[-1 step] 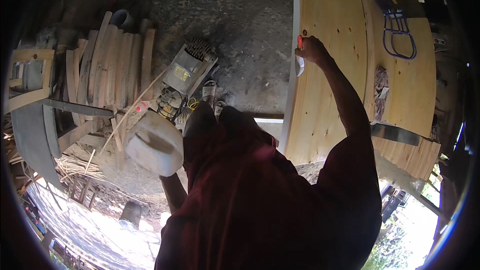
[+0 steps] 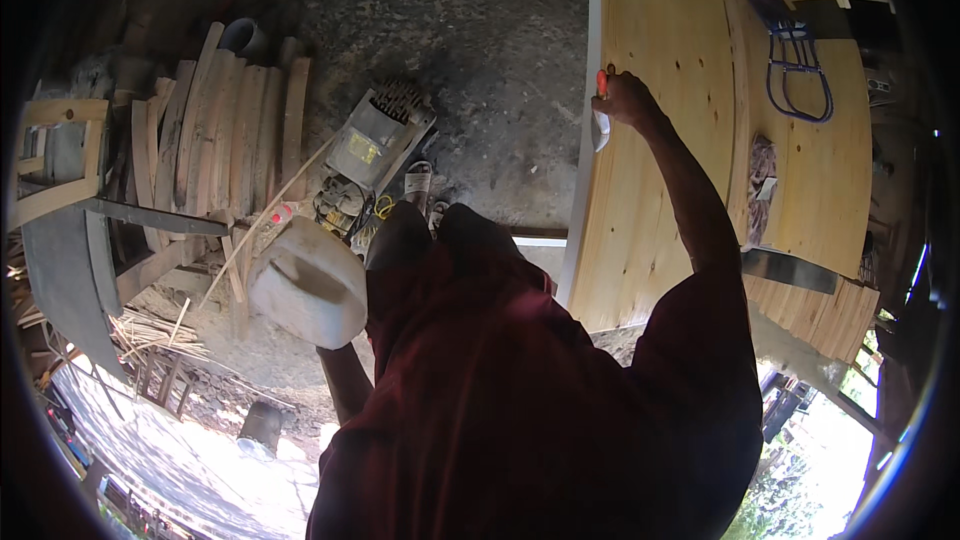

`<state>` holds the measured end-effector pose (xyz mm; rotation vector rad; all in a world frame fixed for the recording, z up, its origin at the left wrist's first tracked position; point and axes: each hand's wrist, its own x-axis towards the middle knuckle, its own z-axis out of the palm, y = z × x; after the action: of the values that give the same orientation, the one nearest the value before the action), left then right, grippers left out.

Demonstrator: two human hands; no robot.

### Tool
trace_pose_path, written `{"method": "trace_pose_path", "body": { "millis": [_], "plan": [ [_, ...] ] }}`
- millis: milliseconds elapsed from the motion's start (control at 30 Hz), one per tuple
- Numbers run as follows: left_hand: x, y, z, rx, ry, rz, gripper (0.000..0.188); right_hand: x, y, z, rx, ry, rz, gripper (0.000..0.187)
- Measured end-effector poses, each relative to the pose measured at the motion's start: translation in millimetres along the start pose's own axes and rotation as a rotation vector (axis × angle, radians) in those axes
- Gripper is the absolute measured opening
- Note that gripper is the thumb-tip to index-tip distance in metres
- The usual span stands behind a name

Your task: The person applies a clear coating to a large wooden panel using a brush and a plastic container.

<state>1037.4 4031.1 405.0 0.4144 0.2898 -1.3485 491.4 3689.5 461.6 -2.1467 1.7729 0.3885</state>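
Note:
At the left edge of a long pale wooden board, my right hand is closed around an orange-handled tool. Its lower end is whitish and curved, and I cannot make out whether it is a brush or a scraper. That end hangs along the board's edge. On my left side, a whitish plastic container with a recessed, shadowed middle rests against my left hand. Its fingers are mostly hidden under the container, which it seems to hold up from below.
A grey machine with cables stands on the dark floor ahead. Upright timber planks lean at the left, near a wooden frame. To the right, another wooden panel carries a blue-framed item and a crumpled cloth.

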Motion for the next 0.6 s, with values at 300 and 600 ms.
{"method": "trace_pose_path", "body": {
  "millis": [300, 600],
  "plan": [
    [115, -15, 58, 0.022, -0.069, -0.05, 0.077, 92, 31, -38, 0.0, -0.111, 0.055, 0.031],
    [195, -70, 106, 0.048, -0.073, -0.074, 0.077, 176, 61, -73, -0.016, -0.151, -0.062, 0.033]
  ]
}}
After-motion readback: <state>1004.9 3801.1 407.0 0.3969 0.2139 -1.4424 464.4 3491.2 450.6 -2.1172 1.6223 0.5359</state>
